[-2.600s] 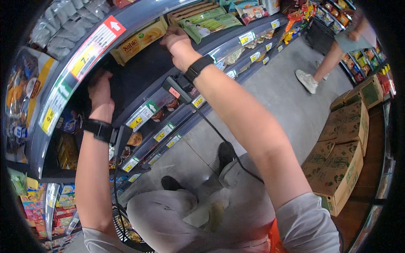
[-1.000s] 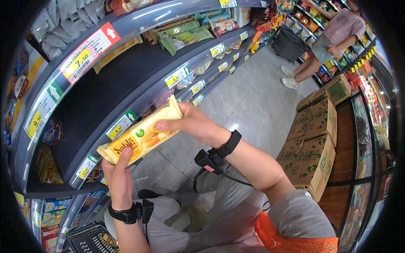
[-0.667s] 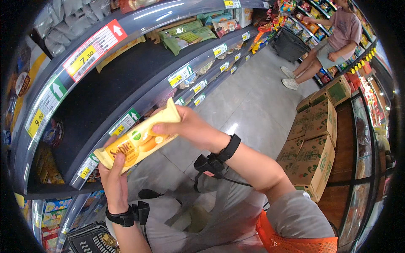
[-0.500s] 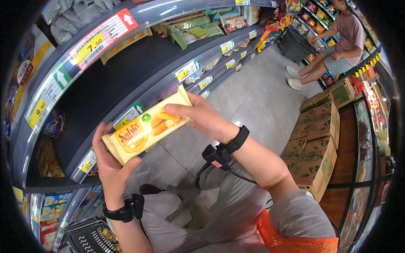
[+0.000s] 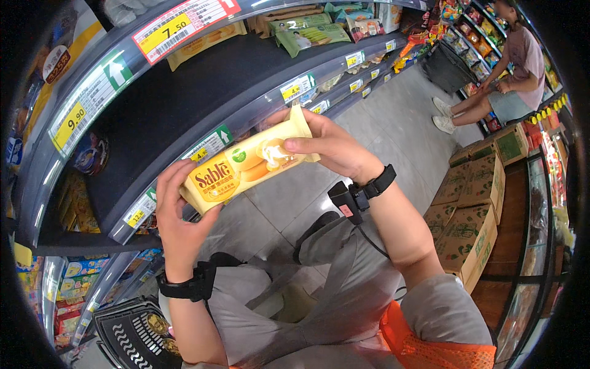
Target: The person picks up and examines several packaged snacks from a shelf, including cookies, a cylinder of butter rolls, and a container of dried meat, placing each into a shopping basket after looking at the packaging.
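A long pale-yellow cookie packet [image 5: 249, 161] is held up between my two hands, tilted with its right end higher. Round its left end curl the fingers and thumb of my left hand [image 5: 183, 206]. My right hand [image 5: 335, 147] grips the other end, thumb pressed on the printed front. Just beyond the packet runs the dark shelf [image 5: 166, 120], its clear front rail carrying price labels. Green snack packs [image 5: 310, 37] and a yellow pack [image 5: 206, 46] lie toward the back of that shelf.
A black basket [image 5: 132, 335] with gold-wrapped items stands at lower left. Cardboard cartons [image 5: 467, 209] are stacked along the right side. Farther off, a seated person [image 5: 516, 74] is beside a dark basket [image 5: 452, 67] near stocked shelves. Grey tiled floor [image 5: 381, 141] lies between.
Both hands have shifted right and the packet has turned slightly, its right end now higher. The shelf appears farther right in view. Both hands keep their hold.
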`<action>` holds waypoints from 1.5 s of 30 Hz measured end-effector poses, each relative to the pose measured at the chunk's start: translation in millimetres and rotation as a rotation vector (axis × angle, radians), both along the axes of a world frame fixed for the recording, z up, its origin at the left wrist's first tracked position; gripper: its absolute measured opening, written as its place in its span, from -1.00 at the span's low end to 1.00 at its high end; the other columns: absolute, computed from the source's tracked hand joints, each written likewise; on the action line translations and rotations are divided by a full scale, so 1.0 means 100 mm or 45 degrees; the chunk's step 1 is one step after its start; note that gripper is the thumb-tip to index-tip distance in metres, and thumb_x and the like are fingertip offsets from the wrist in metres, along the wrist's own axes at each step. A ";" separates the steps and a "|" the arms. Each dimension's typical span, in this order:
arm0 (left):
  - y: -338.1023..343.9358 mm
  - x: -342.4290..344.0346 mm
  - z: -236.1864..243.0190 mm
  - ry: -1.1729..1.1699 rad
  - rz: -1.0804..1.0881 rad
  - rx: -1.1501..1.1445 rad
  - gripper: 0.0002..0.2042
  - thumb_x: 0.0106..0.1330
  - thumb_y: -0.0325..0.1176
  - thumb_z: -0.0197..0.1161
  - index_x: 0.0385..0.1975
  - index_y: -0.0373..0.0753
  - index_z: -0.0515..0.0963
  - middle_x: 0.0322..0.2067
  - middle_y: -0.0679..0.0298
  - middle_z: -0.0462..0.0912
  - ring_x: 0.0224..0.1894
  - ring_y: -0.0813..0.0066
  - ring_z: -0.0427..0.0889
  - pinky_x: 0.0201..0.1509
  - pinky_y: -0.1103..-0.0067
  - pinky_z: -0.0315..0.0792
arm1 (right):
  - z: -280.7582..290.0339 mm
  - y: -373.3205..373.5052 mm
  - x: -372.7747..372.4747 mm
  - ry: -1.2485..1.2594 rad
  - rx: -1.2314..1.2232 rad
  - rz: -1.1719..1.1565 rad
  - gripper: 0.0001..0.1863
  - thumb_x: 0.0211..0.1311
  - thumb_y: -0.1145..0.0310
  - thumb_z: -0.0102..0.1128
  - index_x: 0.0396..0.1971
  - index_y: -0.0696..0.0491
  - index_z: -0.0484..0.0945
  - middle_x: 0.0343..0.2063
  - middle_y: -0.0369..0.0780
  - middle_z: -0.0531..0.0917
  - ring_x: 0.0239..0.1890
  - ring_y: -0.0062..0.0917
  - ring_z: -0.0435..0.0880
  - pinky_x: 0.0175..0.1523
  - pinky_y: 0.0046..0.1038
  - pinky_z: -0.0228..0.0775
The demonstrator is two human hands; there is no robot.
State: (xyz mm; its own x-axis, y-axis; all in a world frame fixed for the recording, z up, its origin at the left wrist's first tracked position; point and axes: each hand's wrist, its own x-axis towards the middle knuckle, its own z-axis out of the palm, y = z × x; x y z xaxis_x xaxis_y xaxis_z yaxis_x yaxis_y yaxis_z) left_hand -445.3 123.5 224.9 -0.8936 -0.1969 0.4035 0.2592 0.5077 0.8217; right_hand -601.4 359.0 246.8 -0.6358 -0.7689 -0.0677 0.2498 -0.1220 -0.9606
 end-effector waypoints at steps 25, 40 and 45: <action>-0.02 0.08 0.00 0.477 0.162 -0.232 -0.40 -0.20 -0.45 0.46 -0.01 -0.28 0.51 -0.05 0.11 0.41 -0.01 0.27 0.48 -0.02 0.51 0.45 | -0.06 0.03 -0.02 0.206 -0.218 -0.005 -0.54 0.29 -0.01 0.05 -0.22 0.17 0.47 -0.14 -0.08 0.48 -0.10 -0.46 0.52 0.04 -0.48 0.39; -0.01 0.05 -0.04 0.437 0.347 -0.266 -0.38 -0.20 -0.54 0.42 0.03 -0.26 0.51 0.01 0.10 0.43 0.05 0.21 0.47 0.05 0.47 0.42 | -0.06 -0.11 0.08 0.360 -0.243 -0.072 -0.27 0.29 0.24 0.16 0.34 0.11 0.02 0.10 -0.16 0.41 0.17 -0.51 0.40 0.23 -0.46 0.28; -0.02 0.05 -0.01 0.362 0.244 -0.085 -0.40 0.08 -0.60 0.34 0.19 -0.35 0.31 0.26 0.06 0.23 0.23 0.30 0.37 0.19 0.47 0.43 | -0.11 -0.15 0.06 0.641 -0.238 -0.125 0.04 -0.09 0.44 0.50 0.37 0.03 -0.02 0.20 -0.14 0.35 0.24 -0.47 0.34 0.31 -0.44 0.19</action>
State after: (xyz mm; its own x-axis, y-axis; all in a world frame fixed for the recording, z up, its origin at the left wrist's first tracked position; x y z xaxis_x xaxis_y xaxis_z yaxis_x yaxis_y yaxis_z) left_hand -440.5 121.5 223.4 -0.6928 -0.3151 0.6486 0.3677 0.6194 0.6936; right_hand -595.5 344.0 235.9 -0.6239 -0.6739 0.3957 -0.2564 -0.3019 -0.9182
